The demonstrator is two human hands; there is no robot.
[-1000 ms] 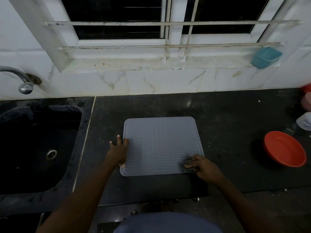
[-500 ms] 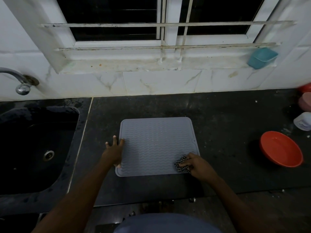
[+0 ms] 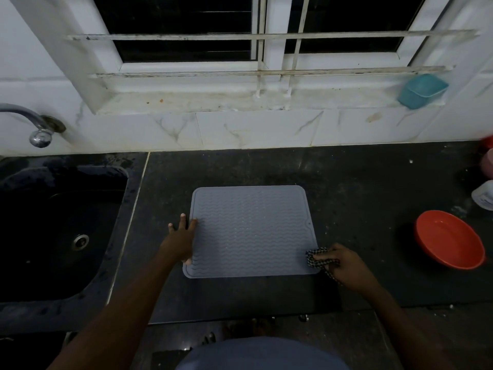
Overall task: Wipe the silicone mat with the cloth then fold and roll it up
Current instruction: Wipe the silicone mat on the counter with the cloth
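I'm pinning the floppy silicone mat [image 3: 250,231] flat-palmed with my left hand [image 3: 181,240], right hand [image 3: 344,265] clutching the checkered cloth [image 3: 318,259]; I'd probably grab its near-right corner to fold.

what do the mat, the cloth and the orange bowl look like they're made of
Mat: probably silicone or soft rubber, matte grey with a moulded wavy texture. Cloth in the right hand: woven fabric, checked black and white, bunched up. Bowl: likely plastic, smooth orange with a slight sheen.
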